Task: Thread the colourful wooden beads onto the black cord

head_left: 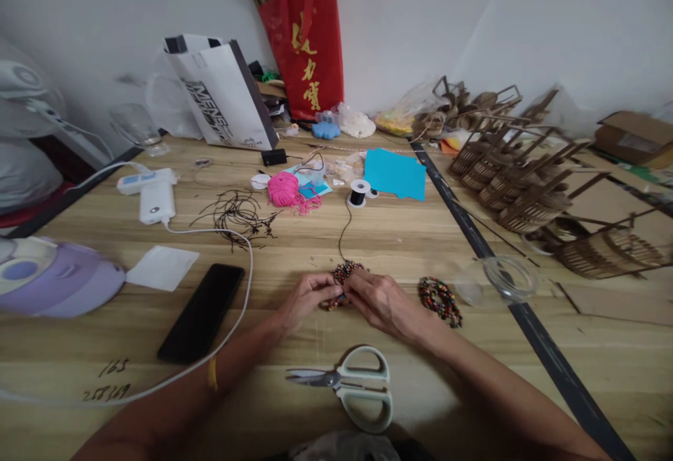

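Small multicoloured beads on a string [351,269] lie bunched on the wooden table between my hands. My left hand [310,298] pinches the near left side of the bunch. From the right, my right hand [376,296] closes over it, its fingertips meeting those of the left. The exact spot they grip is partly hidden. A black cord [343,233] runs from the beads back to a white spool [358,193] wound with black cord. To the right of my right hand lies a second coil of beads [440,301]. Scissors [341,385] with pale handles rest in front of me, blades pointing left.
A black phone [201,314] and white cable [247,293] lie by my left forearm. Beyond are cut black cords [236,216], pink yarn [284,189] and blue sheets [395,174]. Clear tape rolls [509,277] and woven baskets [531,198] stand right; bags [221,97] stand behind.
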Tool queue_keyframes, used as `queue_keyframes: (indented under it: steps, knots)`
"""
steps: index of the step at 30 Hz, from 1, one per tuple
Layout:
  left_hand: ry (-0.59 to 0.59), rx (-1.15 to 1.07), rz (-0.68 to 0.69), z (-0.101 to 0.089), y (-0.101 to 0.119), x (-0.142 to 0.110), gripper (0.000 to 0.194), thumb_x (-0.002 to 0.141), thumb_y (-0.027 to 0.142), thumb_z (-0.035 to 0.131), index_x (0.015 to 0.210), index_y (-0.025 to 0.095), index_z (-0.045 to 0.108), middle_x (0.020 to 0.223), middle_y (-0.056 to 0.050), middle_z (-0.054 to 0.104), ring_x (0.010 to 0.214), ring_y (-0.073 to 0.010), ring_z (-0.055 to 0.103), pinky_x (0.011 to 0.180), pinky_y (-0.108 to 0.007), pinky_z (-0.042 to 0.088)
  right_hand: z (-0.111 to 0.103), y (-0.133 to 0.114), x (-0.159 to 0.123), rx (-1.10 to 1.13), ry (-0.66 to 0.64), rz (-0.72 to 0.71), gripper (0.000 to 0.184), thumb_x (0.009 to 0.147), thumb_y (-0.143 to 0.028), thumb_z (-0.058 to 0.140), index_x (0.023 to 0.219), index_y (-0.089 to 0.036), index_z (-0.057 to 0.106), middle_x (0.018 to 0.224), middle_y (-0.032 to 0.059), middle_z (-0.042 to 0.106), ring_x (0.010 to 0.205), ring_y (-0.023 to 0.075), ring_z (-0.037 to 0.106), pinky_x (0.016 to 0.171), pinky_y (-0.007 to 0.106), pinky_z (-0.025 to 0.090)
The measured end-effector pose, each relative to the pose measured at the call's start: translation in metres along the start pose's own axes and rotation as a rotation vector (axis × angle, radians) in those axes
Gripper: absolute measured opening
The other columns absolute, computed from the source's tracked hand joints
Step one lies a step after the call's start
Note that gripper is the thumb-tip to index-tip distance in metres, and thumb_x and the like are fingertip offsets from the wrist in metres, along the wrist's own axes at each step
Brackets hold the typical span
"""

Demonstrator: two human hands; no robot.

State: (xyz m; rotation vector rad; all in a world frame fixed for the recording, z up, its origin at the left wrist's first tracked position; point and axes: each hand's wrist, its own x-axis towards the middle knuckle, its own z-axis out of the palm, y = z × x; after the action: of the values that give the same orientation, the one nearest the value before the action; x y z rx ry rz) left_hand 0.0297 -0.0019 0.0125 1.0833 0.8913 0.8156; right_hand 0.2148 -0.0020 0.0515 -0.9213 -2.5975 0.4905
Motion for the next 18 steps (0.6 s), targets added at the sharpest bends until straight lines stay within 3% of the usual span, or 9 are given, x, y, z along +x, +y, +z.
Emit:
queue_keyframes:
  steps: [5, 10, 18]
  knots:
    - [0.01, -0.002, -0.001, -0.002, -0.002, 0.001, 0.031, 0.068, 0.04, 0.072, 0.068, 0.011, 0.063, 0.061, 0.0, 0.056, 0.057, -0.0093, 0.046, 0.057, -0.022, 0.035, 0.002, 0.002, 0.0, 0.015, 0.009, 0.022, 0.015, 0.095, -0.017, 0.04, 0.088, -0.016, 0.053, 0.08, 0.0055, 0.057, 0.068, 0.014, 0.054, 0.062, 0.023, 0.04]
    - [0.012, 0.072, 0.027, -0.003, 0.002, 0.001, 0.032, 0.069, 0.042, 0.071, 0.069, 0.01, 0.063, 0.062, 0.0, 0.056, 0.057, -0.009, 0.046, 0.057, -0.022, 0.035, -0.001, 0.011, 0.001, 0.258, 0.036, 0.056, 0.009, 0.092, -0.017, 0.049, 0.09, -0.016, 0.058, 0.083, 0.0038, 0.062, 0.073, 0.0129, 0.057, 0.066, 0.022, 0.042]
    - [-0.013, 0.218, 0.15, -0.007, -0.001, 0.004, 0.031, 0.071, 0.041, 0.069, 0.068, 0.01, 0.063, 0.061, -0.001, 0.057, 0.057, -0.0097, 0.047, 0.055, -0.021, 0.036, 0.004, 0.025, 0.004, 0.474, -0.037, 0.202, 0.011, 0.087, -0.02, 0.052, 0.086, -0.014, 0.062, 0.074, -0.0001, 0.06, 0.063, 0.0098, 0.05, 0.056, 0.019, 0.036]
